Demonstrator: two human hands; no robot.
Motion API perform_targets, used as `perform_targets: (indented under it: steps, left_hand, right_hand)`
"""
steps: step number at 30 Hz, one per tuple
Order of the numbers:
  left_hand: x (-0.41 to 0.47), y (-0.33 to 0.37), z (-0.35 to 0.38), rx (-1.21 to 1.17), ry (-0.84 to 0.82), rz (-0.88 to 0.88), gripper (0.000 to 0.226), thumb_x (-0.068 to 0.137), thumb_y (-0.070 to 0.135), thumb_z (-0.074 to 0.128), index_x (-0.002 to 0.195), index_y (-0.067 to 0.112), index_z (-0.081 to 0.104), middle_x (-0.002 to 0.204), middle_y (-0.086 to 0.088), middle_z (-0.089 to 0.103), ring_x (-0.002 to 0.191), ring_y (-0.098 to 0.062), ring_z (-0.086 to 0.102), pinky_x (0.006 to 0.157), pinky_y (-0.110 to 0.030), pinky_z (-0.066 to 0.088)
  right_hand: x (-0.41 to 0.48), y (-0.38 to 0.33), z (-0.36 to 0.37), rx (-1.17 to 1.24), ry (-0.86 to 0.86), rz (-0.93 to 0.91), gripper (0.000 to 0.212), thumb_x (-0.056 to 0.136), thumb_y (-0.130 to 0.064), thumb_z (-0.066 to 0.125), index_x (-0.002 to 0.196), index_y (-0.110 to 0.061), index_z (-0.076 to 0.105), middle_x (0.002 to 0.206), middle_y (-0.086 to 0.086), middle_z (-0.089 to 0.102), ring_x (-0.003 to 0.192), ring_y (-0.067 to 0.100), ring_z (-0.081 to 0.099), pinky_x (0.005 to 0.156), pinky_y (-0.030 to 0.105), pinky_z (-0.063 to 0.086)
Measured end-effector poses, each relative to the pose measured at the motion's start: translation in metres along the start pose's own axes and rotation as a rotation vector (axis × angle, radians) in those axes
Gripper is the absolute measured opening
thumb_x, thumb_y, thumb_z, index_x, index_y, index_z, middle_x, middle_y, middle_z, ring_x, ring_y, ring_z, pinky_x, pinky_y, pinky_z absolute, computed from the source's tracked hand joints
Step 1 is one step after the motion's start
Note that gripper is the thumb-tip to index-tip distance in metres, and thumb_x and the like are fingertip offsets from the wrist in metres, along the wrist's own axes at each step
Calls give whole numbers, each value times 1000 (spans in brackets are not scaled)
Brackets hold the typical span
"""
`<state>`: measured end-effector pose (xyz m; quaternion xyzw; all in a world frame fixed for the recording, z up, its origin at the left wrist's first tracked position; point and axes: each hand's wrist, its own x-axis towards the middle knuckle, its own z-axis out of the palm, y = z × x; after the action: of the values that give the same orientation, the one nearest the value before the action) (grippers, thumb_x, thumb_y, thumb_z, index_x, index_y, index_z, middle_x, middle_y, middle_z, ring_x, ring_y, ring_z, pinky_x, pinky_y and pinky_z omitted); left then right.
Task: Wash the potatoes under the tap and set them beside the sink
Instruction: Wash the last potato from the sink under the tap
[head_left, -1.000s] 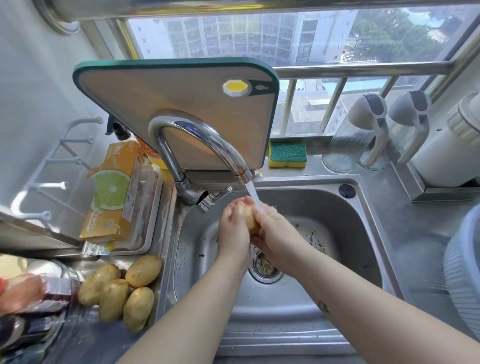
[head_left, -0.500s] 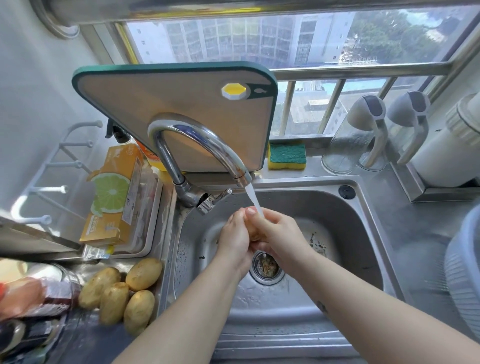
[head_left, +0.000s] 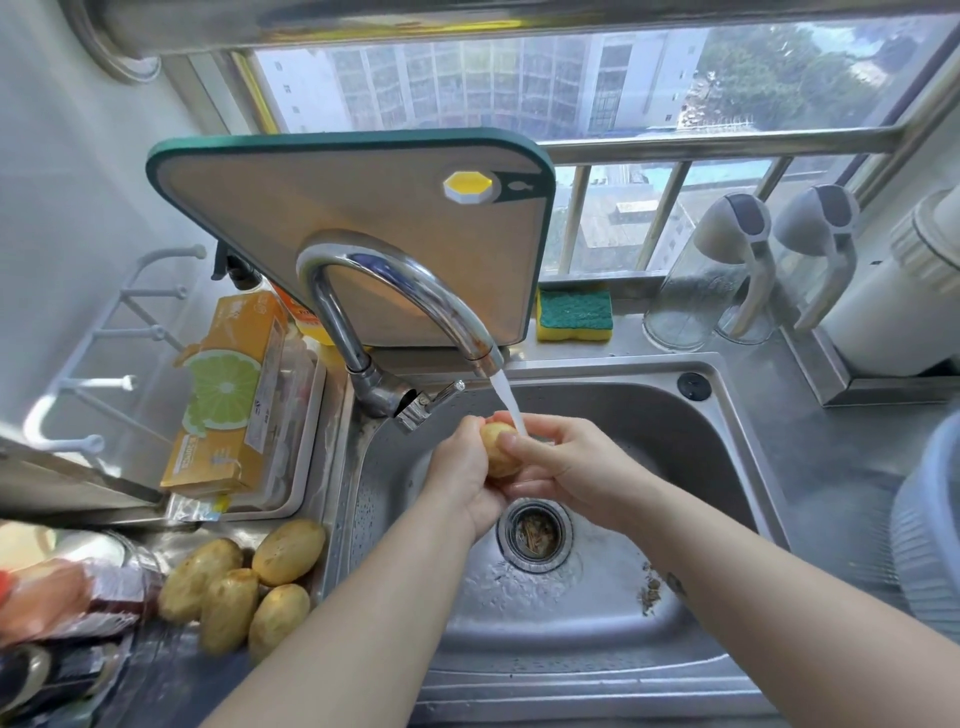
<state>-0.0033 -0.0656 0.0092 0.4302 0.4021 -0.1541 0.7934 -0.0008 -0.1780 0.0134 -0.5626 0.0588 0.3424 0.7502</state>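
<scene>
Steel counter left of the sink holds four potatoes — left hand, nearer them, and right hand clasp an upright potato under the tap.

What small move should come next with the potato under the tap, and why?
Probably turn the small yellow potato between the left hand and right hand: the water stream strikes only its top end, so its lower part likely needs rinsing.

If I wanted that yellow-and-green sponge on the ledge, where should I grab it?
Pinch the rectangular yellow-and-green sponge across its short sides, coming from above and in front. It lies flat, and the green-rimmed cutting board stands close on its left.
</scene>
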Motion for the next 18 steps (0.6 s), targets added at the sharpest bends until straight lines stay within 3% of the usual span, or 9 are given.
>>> perform_targets:
  steps: [4,7,9,12,14,16,18]
  left_hand:
    - [1,3,-1,-27,-18,-86,20,92,14,38,88,5,56,73,-18,60,57,-29,61,47,-39,54]
    - [4,2,5,9,-22,-102,27,88,10,33,66,9,47,44,-8,48,33,-19,48,47,-26,48]
    - [7,2,7,28,-20,-105,31,88,8,30,60,11,42,36,-5,42,28,-18,44,43,-23,45]
    - [9,4,3,7,-87,-168,27,85,2,28,65,7,46,45,-12,53,39,-26,59,46,-32,52]
    - [9,6,0,-20,-151,-228,25,83,0,30,70,5,51,61,-16,61,53,-30,67,51,-39,55]
    - [9,8,-2,-2,-211,-280,23,83,1,34,77,5,55,82,-15,63,62,-29,68,58,-42,58]
    - [8,6,-4,16,-230,-336,24,85,8,37,86,7,61,86,-12,64,71,-27,66,74,-43,57]
  right_hand:
    - [-2,-8,-7,-69,-91,45,20,93,-11,55,106,-22,66,92,11,71,72,14,70,65,21,58]
    - [1,-1,-1,-255,57,-55,21,86,-16,68,106,-22,68,81,9,72,63,8,66,69,27,58]
    - [3,3,1,-325,125,-92,23,83,-19,71,106,-22,69,75,6,72,63,7,65,75,31,58]
    - [1,-5,-8,-320,-32,-45,23,87,-14,65,107,-26,68,89,17,71,76,18,67,78,30,59]
    - [-1,-13,-18,-370,-143,-9,27,90,-11,61,111,-28,64,88,16,70,75,18,67,74,26,58]
    - [-2,-20,-24,-543,-189,-38,30,91,-15,60,113,-36,61,81,9,67,72,14,64,73,25,55]
    - [0,-24,-28,-852,-166,-128,31,90,-28,61,112,-49,58,85,2,58,78,8,55,79,23,46]
